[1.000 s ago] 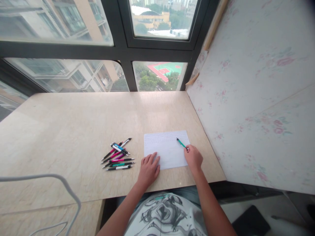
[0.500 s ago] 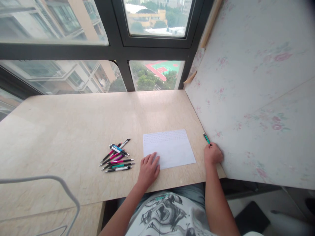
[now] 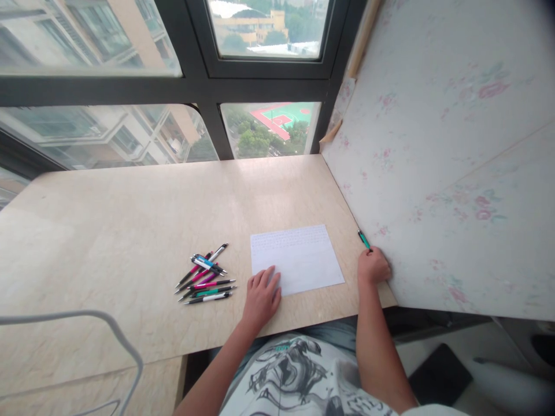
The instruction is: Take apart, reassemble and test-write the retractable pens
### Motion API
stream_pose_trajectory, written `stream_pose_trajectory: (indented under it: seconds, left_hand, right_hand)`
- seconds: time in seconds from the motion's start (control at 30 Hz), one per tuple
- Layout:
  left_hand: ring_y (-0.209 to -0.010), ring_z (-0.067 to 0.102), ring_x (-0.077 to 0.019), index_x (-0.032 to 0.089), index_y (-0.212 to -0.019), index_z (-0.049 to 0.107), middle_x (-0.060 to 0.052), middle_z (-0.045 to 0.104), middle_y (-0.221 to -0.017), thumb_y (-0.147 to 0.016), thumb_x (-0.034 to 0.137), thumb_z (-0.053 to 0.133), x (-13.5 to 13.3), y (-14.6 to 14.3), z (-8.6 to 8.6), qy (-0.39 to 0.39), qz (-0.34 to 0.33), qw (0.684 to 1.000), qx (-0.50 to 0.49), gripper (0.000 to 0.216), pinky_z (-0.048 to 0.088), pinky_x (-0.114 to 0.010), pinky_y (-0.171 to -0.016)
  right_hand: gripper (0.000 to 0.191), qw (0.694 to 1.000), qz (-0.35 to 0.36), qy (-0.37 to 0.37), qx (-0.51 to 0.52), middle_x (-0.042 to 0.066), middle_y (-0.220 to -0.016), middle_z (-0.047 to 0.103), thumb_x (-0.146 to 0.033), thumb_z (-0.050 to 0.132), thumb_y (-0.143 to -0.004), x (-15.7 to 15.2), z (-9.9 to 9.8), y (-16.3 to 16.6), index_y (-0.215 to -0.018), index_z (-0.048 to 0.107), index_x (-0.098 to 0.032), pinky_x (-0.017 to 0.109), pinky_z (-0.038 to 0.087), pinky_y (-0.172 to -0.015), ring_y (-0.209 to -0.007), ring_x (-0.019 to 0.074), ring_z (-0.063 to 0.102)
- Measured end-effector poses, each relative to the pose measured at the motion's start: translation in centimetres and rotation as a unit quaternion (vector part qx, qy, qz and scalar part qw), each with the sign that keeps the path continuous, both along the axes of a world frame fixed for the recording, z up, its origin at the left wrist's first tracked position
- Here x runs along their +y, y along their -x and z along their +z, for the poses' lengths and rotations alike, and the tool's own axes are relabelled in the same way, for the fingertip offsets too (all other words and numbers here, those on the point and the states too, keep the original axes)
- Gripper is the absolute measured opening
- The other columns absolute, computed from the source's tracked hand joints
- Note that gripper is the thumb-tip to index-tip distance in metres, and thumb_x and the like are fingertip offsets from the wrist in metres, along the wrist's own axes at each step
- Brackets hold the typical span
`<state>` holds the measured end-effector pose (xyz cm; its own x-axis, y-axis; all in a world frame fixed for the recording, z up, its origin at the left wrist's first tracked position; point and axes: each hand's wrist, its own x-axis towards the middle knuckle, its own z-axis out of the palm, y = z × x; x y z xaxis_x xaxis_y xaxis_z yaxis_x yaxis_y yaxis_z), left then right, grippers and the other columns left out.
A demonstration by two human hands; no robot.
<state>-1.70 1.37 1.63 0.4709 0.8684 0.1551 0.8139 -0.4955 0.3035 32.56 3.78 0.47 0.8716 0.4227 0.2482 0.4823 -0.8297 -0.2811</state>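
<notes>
A white sheet of paper [image 3: 299, 263] lies on the stone-patterned tabletop, with rows of small handwriting along its upper part. My left hand [image 3: 263, 292] rests flat on the paper's lower left corner, fingers apart. At the right edge of the table, close to the wall, my right hand [image 3: 373, 266] is closed around a green and black pen [image 3: 363, 238]. The pen's upper end sticks out beyond the fingers, while the rest is hidden in the hand. Left of the paper is a loose pile of pens [image 3: 206, 277] in pink, blue, white, green, purple and black.
The floral-papered wall [image 3: 433, 185] borders the table [image 3: 130, 231] on the right. Dark-framed windows [image 3: 203, 86] rise behind its far edge. A grey curved tube [image 3: 108, 320] crosses the lower left, in front of the tabletop.
The view has shifted slightly. Both hands keep their places, the left on the paper and the right around the green pen by the wall.
</notes>
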Motion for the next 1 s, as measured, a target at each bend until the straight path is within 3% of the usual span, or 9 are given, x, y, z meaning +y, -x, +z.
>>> stream_pose_trajectory:
  seconds: [0.3,0.5,0.67,0.8,0.9,1.0]
  left_hand:
    - [-0.12,0.049,-0.0298,0.023,-0.124,0.06,-0.01,0.055,-0.138,-0.09,0.026,0.051,0.0,0.0,-0.1,-0.006,-0.001,1.0,-0.007,0.035,0.037,-0.046,-0.099]
    - [-0.121,0.049,-0.0301,0.022,-0.124,0.06,-0.011,0.055,-0.138,-0.09,0.026,0.052,0.0,-0.1,0.1,-0.003,0.009,1.0,-0.006,0.036,0.036,-0.046,-0.1]
    - [-0.122,0.049,-0.0301,0.023,-0.124,0.06,-0.011,0.055,-0.139,-0.088,0.025,0.054,-0.4,-0.4,0.2,0.001,0.026,0.999,-0.018,0.037,0.036,-0.046,-0.099]
    - [-0.121,0.05,-0.0293,0.022,-0.123,0.06,-0.012,0.055,-0.138,-0.088,0.023,0.054,-0.5,0.1,0.3,-0.008,0.046,0.997,-0.054,0.035,0.038,-0.046,-0.099]
    - [-0.118,0.052,-0.0278,0.021,-0.122,0.059,-0.012,0.059,-0.132,-0.089,0.021,0.052,-0.6,1.8,0.6,-0.024,0.075,0.993,-0.083,0.034,0.039,-0.045,-0.099]
    - [-0.111,0.057,-0.0266,0.02,-0.12,0.06,-0.012,0.064,-0.119,-0.089,0.019,0.052,-0.7,4.7,1.0,-0.044,0.121,0.987,-0.098,0.031,0.042,-0.042,-0.096]
  right_hand:
    - [0.032,0.999,0.029,-0.043,-0.012,0.016,-0.082,0.072,-0.026,0.048,-0.085,-0.1,-0.5,-0.4,-0.1,0.074,-0.016,0.03,0.03,-0.055,-0.067,0.0257,0.061]
    - [0.037,0.985,0.145,-0.092,-0.004,0.015,-0.079,0.071,-0.026,0.043,-0.087,-0.6,-0.9,0.2,-0.103,0.072,-0.01,0.031,0.035,-0.059,-0.069,0.0239,0.061]
    - [0.033,0.942,0.315,-0.105,0.048,0.008,-0.079,0.072,-0.034,0.046,-0.089,-1.5,-1.7,5.4,-0.093,0.073,-0.015,0.027,0.041,-0.062,-0.069,0.0186,0.062]
    - [0.033,0.873,0.458,-0.123,0.115,0.009,-0.085,0.072,-0.034,0.044,-0.094,-2.3,-1.7,10.3,-0.096,0.071,-0.016,0.027,0.042,-0.064,-0.067,0.017,0.061]
    - [0.031,0.843,0.512,-0.082,0.139,0.007,-0.088,0.072,-0.033,0.044,-0.094,-2.3,-1.6,12.4,-0.099,0.07,-0.017,0.026,0.042,-0.065,-0.069,0.0168,0.062]
    - [0.028,0.836,0.532,-0.039,0.128,0.006,-0.088,0.072,-0.03,0.045,-0.093,-2.0,-1.7,13.3,-0.1,0.07,-0.019,0.026,0.04,-0.065,-0.075,0.0183,0.064]
